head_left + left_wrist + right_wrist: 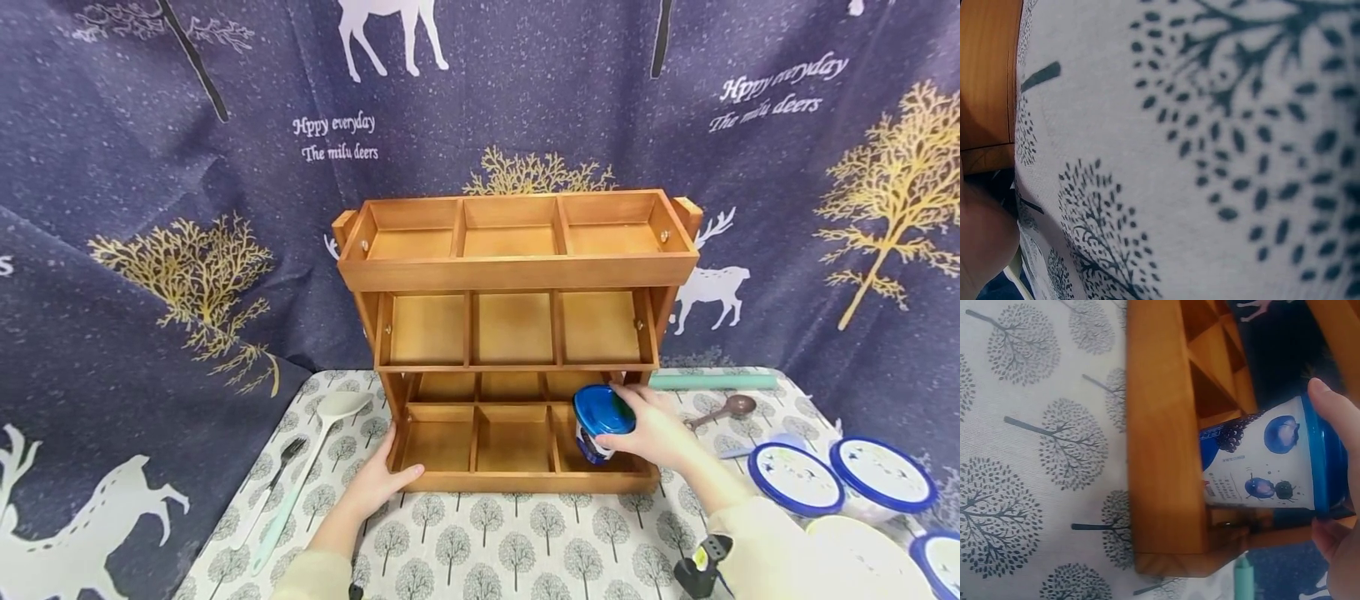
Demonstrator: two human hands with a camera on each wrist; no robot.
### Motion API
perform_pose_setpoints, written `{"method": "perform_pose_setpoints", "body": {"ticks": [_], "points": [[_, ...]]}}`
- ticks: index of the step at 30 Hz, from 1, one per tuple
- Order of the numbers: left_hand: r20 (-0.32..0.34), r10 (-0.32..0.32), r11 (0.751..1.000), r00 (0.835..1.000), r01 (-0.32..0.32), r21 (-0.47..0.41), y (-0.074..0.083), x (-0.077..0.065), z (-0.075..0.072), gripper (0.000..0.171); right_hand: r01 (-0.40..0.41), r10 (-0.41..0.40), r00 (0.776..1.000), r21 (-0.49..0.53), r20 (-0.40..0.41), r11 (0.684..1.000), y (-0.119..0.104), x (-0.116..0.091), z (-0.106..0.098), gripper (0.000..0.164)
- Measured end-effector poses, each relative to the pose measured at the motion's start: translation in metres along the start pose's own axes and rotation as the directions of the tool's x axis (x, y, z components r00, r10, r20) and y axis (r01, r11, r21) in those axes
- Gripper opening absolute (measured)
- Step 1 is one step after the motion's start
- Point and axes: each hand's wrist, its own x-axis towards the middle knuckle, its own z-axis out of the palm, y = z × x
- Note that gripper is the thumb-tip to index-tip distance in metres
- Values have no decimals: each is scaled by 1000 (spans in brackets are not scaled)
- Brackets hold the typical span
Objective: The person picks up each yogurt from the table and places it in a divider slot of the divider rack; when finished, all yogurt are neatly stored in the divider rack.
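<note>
Nearest, a cream sleeve (787,542) covers each forearm, and lidded white tubs with blue rims (797,479) cluster at the right edge of the bench (457,567), which is spread with a tree-print cloth. Of the two hands, the left hand (381,475) grasps the front left corner of a wooden rack (517,272), its thumb along the front board of the bottom tier and its fingers at the side. The right hand (651,425) grasps a blue-lidded tub (603,408) by the lid, thumb on the near side and fingers on the far side. This tub, printed with blueberries and a blackberry, stands in the right compartment of the bottom tier, its lower part hidden behind the front board in the right wrist view; whether its base touches the compartment floor cannot be told. To the left of the rack lie a fork (285,460) and a large pale spoon (342,405) with a mint handle; to the right, a brown spoon (740,405) and, beyond it, a mint-green rod (712,382). Above the bottom tier rise two further three-compartment tiers. Farthest, a dark blue curtain (517,100) bears deer, golden trees and white lettering.
</note>
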Motion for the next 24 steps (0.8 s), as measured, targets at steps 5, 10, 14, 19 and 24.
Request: {"method": "perform_pose_setpoints", "body": {"ticks": [5, 10, 14, 19, 24], "points": [[-4, 13, 1000, 1000, -13, 3, -1, 0, 0, 97, 6, -6, 1000, -3, 26, 1000, 3, -1, 9, 89], [-13, 15, 1000, 1000, -15, 15, -2, 0, 1, 98, 11, -11, 999, 8, 43, 1000, 4, -2, 14, 88], [-16, 13, 1000, 1000, -13, 10, -2, 0, 1, 97, 32, -31, 999, -11, 41, 999, 4, 0, 14, 87], [-16, 10, 1000, 1000, -10, 1, -2, 0, 1, 97, 58, -58, 997, -10, 46, 998, 3, 1, 13, 85], [-20, 15, 1000, 1000, -15, 5, -2, 0, 1, 97, 73, -73, 996, 3, 55, 997, 4, 1, 10, 84]]}}
